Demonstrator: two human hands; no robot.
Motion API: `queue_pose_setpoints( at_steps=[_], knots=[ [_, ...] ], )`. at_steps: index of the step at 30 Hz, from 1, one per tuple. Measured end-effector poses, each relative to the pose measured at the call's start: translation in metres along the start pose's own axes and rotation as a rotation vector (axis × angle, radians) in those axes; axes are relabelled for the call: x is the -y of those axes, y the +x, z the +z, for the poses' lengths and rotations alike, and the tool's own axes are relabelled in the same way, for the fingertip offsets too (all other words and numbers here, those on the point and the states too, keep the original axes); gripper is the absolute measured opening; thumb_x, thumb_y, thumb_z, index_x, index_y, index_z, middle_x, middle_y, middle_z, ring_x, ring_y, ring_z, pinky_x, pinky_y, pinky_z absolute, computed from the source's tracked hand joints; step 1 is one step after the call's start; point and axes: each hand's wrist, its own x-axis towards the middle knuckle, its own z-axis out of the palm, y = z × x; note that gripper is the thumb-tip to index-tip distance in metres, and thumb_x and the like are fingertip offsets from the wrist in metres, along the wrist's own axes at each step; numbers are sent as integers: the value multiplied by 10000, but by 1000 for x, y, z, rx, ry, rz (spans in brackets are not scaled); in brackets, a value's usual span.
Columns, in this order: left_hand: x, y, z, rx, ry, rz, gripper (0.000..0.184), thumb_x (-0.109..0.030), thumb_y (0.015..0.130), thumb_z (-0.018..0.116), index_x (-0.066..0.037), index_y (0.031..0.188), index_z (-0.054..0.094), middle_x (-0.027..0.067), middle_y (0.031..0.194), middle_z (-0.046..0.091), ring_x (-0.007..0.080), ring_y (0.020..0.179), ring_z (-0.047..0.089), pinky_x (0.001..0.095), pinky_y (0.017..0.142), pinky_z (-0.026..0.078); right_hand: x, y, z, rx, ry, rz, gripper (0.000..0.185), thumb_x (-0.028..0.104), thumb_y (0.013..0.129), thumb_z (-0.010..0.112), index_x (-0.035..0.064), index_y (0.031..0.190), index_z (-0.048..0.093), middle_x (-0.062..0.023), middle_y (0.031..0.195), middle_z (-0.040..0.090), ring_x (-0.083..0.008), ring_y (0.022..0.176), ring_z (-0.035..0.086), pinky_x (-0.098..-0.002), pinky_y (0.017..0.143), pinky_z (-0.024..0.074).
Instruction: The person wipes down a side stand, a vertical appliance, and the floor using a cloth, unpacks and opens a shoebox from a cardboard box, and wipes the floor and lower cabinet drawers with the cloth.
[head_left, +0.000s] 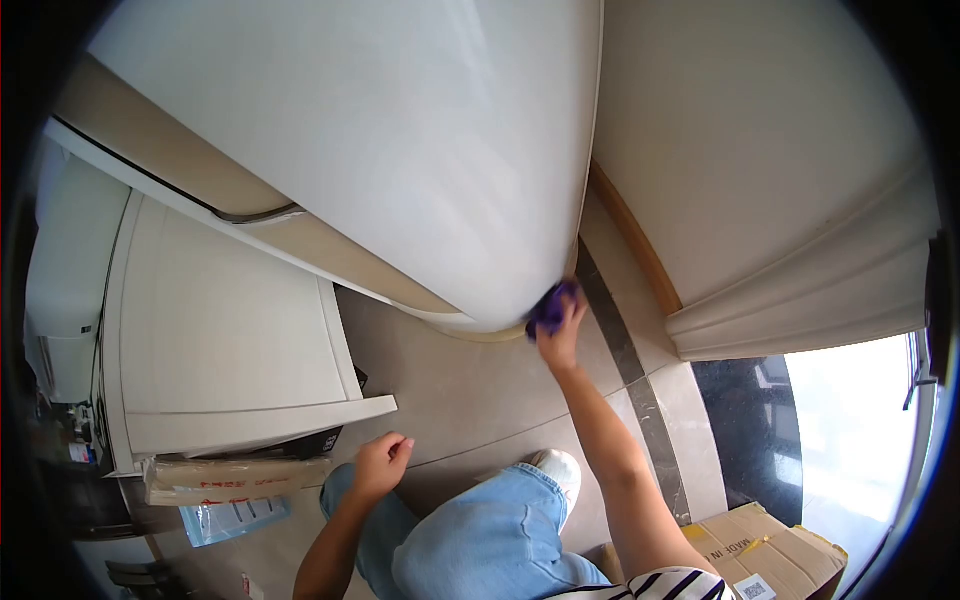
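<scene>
A bunched purple cloth (553, 309) is in my right hand (562, 338), which presses it against the lower corner of a large white furniture panel (430, 170), close to the floor. My right arm reaches forward and down. Over my bent knee, my left hand (383, 464) hovers with its fingers curled into a loose fist and nothing visible in it. It is nearest to the front edge of a low white cabinet (225, 320) on the left, without touching it.
A tan curtain (800, 290) hangs on the right beside a wooden baseboard (635, 235). A cardboard box (770, 545) sits at the lower right. At the lower left are a flat brown package (235, 482) and a blue plastic packet (235, 518). Grey tiles cover the floor (460, 400).
</scene>
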Motion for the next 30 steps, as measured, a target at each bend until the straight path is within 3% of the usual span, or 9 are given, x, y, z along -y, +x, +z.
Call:
queue_pose_setpoints(
  at_steps=[3, 5, 7, 10, 12, 14, 17, 23, 30],
  knots=[
    [-6, 7, 3, 2, 13, 56, 173, -163, 772, 591, -15, 690, 555, 94, 531, 514, 149, 452, 468, 279, 438, 369, 8, -40, -12, 383, -156, -140, 491, -26, 534, 592, 112, 1002, 543, -226, 1131, 382, -411, 1029, 399, -432, 879, 361],
    [1, -7, -3, -1, 10, 67, 171, -148, 779, 586, -1, 699, 554, 75, 510, 495, 92, 449, 429, 258, 433, 354, 61, -39, -18, 280, -47, -112, 443, -14, 514, 625, 139, 927, 584, -199, 1128, 394, -404, 1025, 407, -436, 867, 368],
    [12, -8, -8, -7, 19, 48, 167, -180, 766, 592, -32, 698, 556, 106, 571, 537, 202, 454, 496, 301, 443, 380, 87, -16, -8, 134, -22, -217, 435, 33, 489, 676, 176, 893, 600, -164, 1097, 409, -368, 983, 423, -440, 828, 375],
    [19, -27, -15, -1, -25, -30, 172, -167, 777, 581, -14, 702, 559, 98, 541, 517, 158, 450, 473, 285, 439, 371, 80, -2, 17, 12, -140, -755, 372, 171, 509, 693, 253, 861, 605, -65, 1032, 428, -300, 920, 408, -419, 758, 363],
    [21, -19, -18, -26, -42, -15, 179, -158, 782, 578, 2, 705, 559, 88, 517, 502, 115, 446, 452, 269, 437, 363, 58, -16, 26, 344, -241, -819, 309, 133, 576, 627, 247, 862, 608, -41, 1055, 451, -290, 970, 410, -426, 798, 347],
    [23, -33, -15, -33, -109, -68, 170, -179, 773, 581, -24, 706, 567, 116, 561, 532, 208, 457, 499, 299, 450, 386, 43, -41, 25, 778, -365, -617, 295, 111, 607, 582, 229, 877, 608, -40, 1103, 454, -265, 1021, 411, -430, 839, 330],
    [36, -44, -16, -55, -77, -67, 177, -185, 770, 583, -20, 709, 565, 120, 568, 536, 216, 468, 504, 296, 463, 394, 72, -53, 22, 742, -294, -779, 284, 114, 615, 577, 223, 876, 607, -43, 1091, 464, -262, 1030, 407, -435, 847, 325],
    [48, -63, -31, -78, -87, -212, 167, -184, 767, 583, -24, 720, 568, 125, 596, 548, 236, 503, 531, 307, 485, 412, 135, -13, 42, 106, -465, -819, 315, 175, 555, 631, 230, 865, 622, -52, 1031, 478, -272, 961, 406, -443, 795, 309],
    [40, -64, -34, -38, -52, -128, 145, -171, 767, 583, -28, 740, 572, 118, 622, 553, 246, 532, 539, 314, 497, 415, 140, -34, 141, 366, -743, -995, 252, 196, 692, 527, 193, 941, 560, -28, 1121, 427, -233, 1059, 364, -462, 820, 312]
  ],
)
